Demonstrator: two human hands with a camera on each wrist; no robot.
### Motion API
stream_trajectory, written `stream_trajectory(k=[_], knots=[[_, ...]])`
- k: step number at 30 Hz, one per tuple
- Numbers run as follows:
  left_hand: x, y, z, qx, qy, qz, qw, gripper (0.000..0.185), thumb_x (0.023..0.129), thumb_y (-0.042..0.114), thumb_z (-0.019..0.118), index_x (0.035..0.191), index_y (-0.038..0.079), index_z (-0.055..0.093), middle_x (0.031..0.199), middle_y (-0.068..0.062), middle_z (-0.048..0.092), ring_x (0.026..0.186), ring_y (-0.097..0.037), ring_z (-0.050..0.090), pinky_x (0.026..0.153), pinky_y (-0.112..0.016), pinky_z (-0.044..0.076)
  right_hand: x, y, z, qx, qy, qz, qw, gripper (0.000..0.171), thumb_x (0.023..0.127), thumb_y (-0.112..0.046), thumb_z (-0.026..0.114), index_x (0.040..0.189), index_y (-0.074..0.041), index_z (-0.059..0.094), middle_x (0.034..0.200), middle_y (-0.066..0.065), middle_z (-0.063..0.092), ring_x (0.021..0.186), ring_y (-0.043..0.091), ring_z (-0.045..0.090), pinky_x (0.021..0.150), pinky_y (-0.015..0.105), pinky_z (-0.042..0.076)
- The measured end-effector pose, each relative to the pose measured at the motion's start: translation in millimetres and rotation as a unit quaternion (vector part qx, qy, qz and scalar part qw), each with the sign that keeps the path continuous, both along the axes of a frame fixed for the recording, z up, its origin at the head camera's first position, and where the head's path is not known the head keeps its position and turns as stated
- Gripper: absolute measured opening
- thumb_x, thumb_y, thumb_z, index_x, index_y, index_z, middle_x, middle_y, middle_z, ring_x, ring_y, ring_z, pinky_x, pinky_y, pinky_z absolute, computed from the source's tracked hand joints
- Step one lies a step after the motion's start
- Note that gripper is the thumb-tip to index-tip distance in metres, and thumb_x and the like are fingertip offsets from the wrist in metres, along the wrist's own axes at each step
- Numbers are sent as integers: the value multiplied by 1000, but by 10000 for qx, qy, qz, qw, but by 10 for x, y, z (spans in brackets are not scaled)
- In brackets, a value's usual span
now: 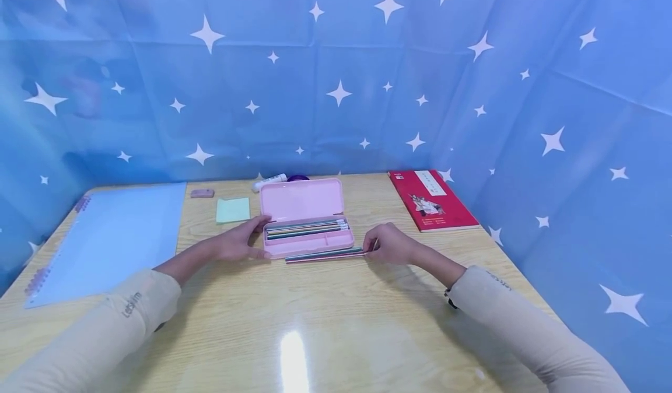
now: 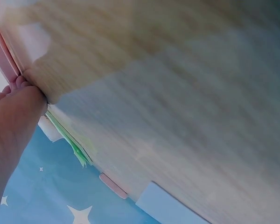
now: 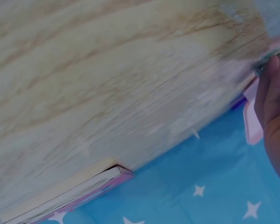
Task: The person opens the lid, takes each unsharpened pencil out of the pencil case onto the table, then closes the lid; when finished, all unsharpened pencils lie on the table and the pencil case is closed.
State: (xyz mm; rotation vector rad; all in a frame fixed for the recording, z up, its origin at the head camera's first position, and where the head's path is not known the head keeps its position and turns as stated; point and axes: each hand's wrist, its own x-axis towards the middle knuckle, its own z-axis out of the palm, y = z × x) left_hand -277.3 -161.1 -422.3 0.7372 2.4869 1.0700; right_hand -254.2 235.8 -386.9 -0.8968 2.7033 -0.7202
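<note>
A pink pencil case point(image 1: 294, 248) is lying open near the middle of the table's far edge, its plain lid leaning back toward that edge. Striped pencils point(image 1: 304, 230) in dark green, blue and yellowish tones are filling its long rear compartment, pale ends pointing right; a narrower tray is running along the front, a divider crossing it. The left hand point(image 1: 238, 243) is gripping the case's left side, thumb at the near corner. The right hand point(image 1: 389, 244) is pinching the right ends of several loose pencils point(image 1: 322, 256), which are slanting just in front of the case.

The wood-grain table point(image 1: 252, 323) is reflecting a bright light by its near edge. A pale blue sheet point(image 1: 115, 230) is covering the left edge; an eraser point(image 1: 202, 193), green sticky notes point(image 1: 233, 210) and a white tube point(image 1: 270, 182) are lying along the far edge, and a red book point(image 1: 433, 200) is occupying the far right corner. Blue star-printed fabric point(image 1: 294, 119) is hanging behind and to the right.
</note>
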Motion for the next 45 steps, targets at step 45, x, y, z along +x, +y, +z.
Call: stream_trajectory(k=[45], knots=[[-16, -3, -18, -13, -76, 29, 10000, 107, 85, 41, 78, 157, 2, 11, 159, -23, 23, 147, -39, 21, 120, -50, 18, -785, -529, 28, 329, -244, 107, 9991, 8, 88, -4, 74, 96, -6, 77, 96, 0, 72, 93, 17, 60, 91, 34, 50]])
